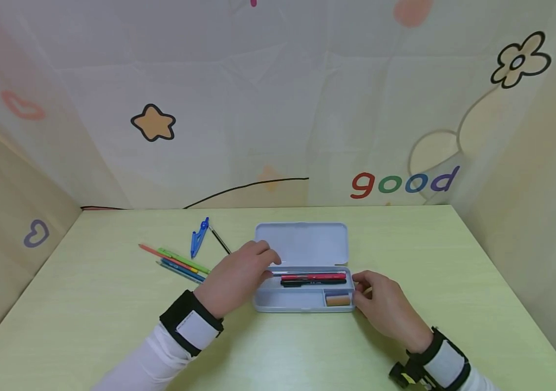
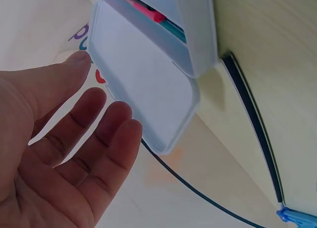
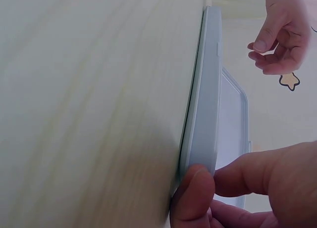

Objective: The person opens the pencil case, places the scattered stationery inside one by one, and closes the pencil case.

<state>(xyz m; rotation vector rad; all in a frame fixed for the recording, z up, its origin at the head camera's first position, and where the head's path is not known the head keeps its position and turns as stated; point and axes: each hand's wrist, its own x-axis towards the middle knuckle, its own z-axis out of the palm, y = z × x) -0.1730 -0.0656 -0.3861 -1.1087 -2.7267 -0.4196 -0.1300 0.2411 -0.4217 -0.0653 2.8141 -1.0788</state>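
Note:
A pale blue pencil case point(image 1: 288, 301) lies on the table with its lid point(image 1: 307, 243) folded back. In its upper compartment are a red pen point(image 1: 332, 276) and a black pen point(image 1: 313, 282); a tan block point(image 1: 338, 300) sits in the small lower-right compartment. My left hand point(image 1: 241, 274) hovers over the case's left end, its fingers loosely bent. Nothing lies between those fingers in the left wrist view. At the case's right end, my right hand point(image 1: 387, 304) holds the case wall point(image 3: 204, 104) between thumb and forefinger.
Left of the case lie a green pen point(image 1: 180, 258), an orange-red pencil point(image 1: 153, 250) and blue pencils point(image 1: 176, 269). Farther back are a blue compass point(image 1: 200, 237) and a dark pencil-like stick point(image 1: 219, 239). A printed cloth point(image 1: 258, 119) hangs behind the table.

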